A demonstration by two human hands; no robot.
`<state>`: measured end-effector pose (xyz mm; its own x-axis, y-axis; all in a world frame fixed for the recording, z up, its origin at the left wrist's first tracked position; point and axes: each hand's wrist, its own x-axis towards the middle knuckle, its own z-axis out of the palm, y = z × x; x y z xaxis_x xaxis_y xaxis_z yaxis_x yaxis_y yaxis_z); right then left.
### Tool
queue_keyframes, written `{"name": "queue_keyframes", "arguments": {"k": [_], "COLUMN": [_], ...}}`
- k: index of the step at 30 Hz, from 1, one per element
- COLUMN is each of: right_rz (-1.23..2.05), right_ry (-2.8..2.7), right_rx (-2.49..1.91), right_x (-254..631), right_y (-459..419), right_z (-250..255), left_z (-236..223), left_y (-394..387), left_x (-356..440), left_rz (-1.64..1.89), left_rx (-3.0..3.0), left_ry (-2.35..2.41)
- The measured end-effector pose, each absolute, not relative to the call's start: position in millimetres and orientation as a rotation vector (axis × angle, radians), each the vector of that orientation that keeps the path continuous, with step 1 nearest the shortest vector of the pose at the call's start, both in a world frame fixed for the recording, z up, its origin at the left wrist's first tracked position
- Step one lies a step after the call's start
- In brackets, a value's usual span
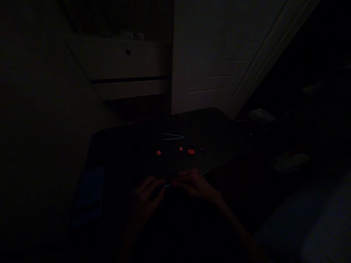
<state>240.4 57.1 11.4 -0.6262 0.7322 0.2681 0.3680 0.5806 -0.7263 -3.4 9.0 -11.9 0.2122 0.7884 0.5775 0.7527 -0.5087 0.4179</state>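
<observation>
Flanking a small, pale, glinting piece (168, 185) at the scene's near middle, the bare left hand (146, 195) and bare right hand (194, 183) curl their fingers, though I cannot tell whether either pinches it; farther off, a bright red block (191, 152) and thin, silvery V-shaped tool (174, 138) lie on the dark worktop (212, 126)

Bare left hand (146, 193) and bare right hand (193, 182) at the near side of the desk (208, 126), slim fingers, right forearm (233, 215) long and also bare, left forearm mostly in shadow, clothing too dark to tell.
</observation>
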Motion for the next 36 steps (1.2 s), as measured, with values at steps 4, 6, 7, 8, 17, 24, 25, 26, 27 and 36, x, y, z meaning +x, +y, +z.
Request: {"name": "queue_keyframes", "arguments": {"k": [4,6,7,8,17,24,25,26,27,36], "right_rz": [0.811,0.780,0.774,0.771,0.786,0.866,0.894,0.923,0.946,0.781], "right_ry": [-2.219,-2.232,-2.240,-2.247,-2.299,-2.334,-2.318,-2.295,-2.265,-2.318], "right_rx": [-0.921,-0.916,-0.912,-0.914,-0.929,-0.940,-0.935,-0.924,-0.911,-0.935], "right_x": [238,237,238,238,237,238,238,238,238,234], "right_y": [59,59,59,58,57,58,58,59,60,62], "right_z": [4,2,2,3,12,19,19,18,17,16], "left_z": [-5,-3,-3,-3,-7,-12,-13,-14,-14,-1], "left_y": [9,9,9,8,9,10,10,10,10,9], "left_x": [-2,-1,0,0,1,1,0,0,-1,0], "left_rz": [1.173,1.173,1.167,1.159,1.181,1.208,1.218,1.225,1.234,1.119], "left_rx": [2.374,2.359,2.359,2.362,2.463,2.517,2.510,2.503,2.496,2.380], "left_ry": [1.533,1.552,1.556,1.557,1.568,1.556,1.551,1.541,1.529,1.507]}}
